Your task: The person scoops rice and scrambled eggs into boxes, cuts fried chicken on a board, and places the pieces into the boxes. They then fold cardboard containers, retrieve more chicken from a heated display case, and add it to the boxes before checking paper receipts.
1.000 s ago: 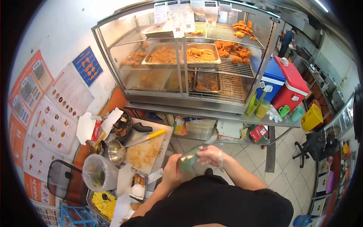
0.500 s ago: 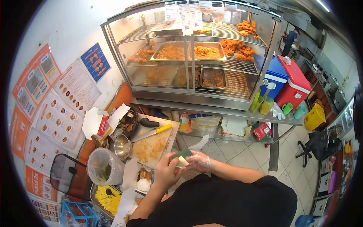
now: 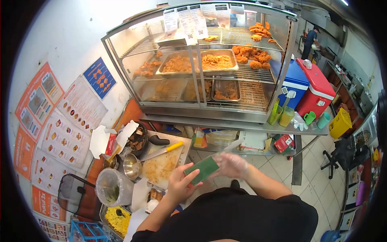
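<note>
My left hand (image 3: 183, 183), bare, is closed around a flat dark green rectangular piece (image 3: 202, 170), thumb on top. The piece is like a small pad or folded sheet; its exact kind does not show. My right hand (image 3: 231, 164), in a clear plastic glove and blurred by motion, is just right of the piece. A thin white paper strip (image 3: 234, 146) sticks out above its fingers and seems gripped by them. Left of my hands, a yellow-handled knife (image 3: 163, 151) lies on a cutting board (image 3: 183, 155) covered in crumbs.
Open white boxes (image 3: 140, 193), a steel bowl (image 3: 132, 166), a plastic-lined tub (image 3: 114, 187) and a tray of yellow rice (image 3: 117, 221) crowd the left. A glass cabinet of fried chicken (image 3: 193, 80) stands ahead. Coolers (image 3: 316, 88) are right; another person (image 3: 309, 42) stands far back.
My right hand has moved right, away from the green piece, and the white strip has moved with it. The piece now lies flatter in my left hand, showing more green. The view has shifted slightly.
</note>
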Tool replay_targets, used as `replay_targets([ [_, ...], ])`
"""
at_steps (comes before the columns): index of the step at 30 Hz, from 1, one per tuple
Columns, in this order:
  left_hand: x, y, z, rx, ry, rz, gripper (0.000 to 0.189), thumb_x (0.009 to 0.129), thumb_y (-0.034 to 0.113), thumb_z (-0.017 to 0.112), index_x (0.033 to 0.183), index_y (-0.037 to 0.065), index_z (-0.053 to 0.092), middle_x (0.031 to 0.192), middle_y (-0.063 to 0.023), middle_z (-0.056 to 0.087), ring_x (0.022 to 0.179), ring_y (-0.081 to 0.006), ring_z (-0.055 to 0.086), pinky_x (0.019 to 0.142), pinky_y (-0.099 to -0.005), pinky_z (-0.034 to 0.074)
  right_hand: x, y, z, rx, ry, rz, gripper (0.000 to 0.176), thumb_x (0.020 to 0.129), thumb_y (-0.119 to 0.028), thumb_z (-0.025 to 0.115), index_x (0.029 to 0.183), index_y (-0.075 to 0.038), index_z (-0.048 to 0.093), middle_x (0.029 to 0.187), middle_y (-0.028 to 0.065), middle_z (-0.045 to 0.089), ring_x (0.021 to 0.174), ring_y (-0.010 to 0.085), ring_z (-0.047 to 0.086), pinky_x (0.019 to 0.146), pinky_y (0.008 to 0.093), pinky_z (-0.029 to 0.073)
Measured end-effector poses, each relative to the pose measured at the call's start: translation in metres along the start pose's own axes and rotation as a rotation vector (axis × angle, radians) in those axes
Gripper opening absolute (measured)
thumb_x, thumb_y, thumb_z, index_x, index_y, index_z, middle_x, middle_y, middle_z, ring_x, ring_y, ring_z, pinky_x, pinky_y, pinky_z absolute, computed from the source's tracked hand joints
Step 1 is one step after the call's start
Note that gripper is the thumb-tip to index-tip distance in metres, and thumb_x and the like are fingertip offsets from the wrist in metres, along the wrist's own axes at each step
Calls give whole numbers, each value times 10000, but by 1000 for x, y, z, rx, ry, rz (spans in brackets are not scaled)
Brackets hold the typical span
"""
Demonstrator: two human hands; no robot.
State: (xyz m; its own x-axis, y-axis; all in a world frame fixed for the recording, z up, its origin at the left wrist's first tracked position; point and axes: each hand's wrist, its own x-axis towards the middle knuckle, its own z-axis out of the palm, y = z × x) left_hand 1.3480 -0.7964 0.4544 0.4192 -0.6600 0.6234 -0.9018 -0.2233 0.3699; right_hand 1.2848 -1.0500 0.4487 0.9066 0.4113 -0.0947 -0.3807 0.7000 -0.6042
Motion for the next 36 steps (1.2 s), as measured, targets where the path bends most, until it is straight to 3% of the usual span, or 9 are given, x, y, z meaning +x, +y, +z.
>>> replay_targets([
  [2,21,0,11,-76,138,198,499,720,228,874,1141,78,653,1244,-208,612,1027,-338,671,842,-405,572,-13,-34,-29,-34,74,-4,446,1006,-403,550,1225,-17,598,980,82,697,1004,255,672,839,360,542],
  [6,64,5,32,-124,130,249,522,699,229,890,1133,77,644,1225,-206,631,1040,-353,671,856,-434,570,-29,-72,-87,-66,241,-36,431,993,-400,588,1137,2,648,955,101,719,824,216,699,625,286,518],
  [8,87,5,44,-77,189,298,492,726,241,871,1131,80,644,1189,-176,649,998,-344,683,786,-414,585,-39,-95,-83,-271,266,-219,392,989,-357,614,1116,12,653,895,96,713,664,177,659,543,271,500],
  [10,109,8,60,-53,220,305,491,724,250,872,1128,87,645,1190,-166,649,1004,-339,682,813,-425,581,-39,-106,-84,-341,371,-192,297,972,-299,653,1023,-8,683,791,67,689,634,134,625,572,256,503],
  [12,128,15,78,61,263,364,466,734,242,865,1121,96,651,1193,-156,649,1018,-337,681,852,-434,572,-36,-101,-96,-800,544,-390,260,962,-264,668,947,-6,698,737,41,668,635,114,607,586,257,501],
  [16,159,21,125,95,363,349,440,745,229,855,1115,101,655,1195,-149,648,1035,-341,679,878,-446,564,-23,-88,-120,-541,604,-576,245,974,-249,658,896,-18,685,729,27,648,640,105,592,609,257,486],
  [29,190,37,203,153,557,109,589,657,218,922,1139,90,607,1227,-177,636,1054,-390,672,861,-489,571,-15,-147,-164,-172,239,-68,287,990,-349,629,880,-85,600,746,8,579,698,114,564,649,263,470],
  [33,185,39,215,139,632,-17,563,720,257,890,1169,76,604,1225,-177,633,1058,-380,665,870,-461,566,-12,-165,-172,-622,245,-33,395,1017,-446,545,872,-81,585,756,21,596,708,116,573,636,270,465],
  [36,178,27,220,58,673,-251,527,808,287,830,1219,50,601,1218,-169,639,1065,-330,654,887,-399,546,-5,-168,-164,-639,205,17,423,1018,-461,536,909,-61,621,755,13,598,698,110,566,641,264,464],
])
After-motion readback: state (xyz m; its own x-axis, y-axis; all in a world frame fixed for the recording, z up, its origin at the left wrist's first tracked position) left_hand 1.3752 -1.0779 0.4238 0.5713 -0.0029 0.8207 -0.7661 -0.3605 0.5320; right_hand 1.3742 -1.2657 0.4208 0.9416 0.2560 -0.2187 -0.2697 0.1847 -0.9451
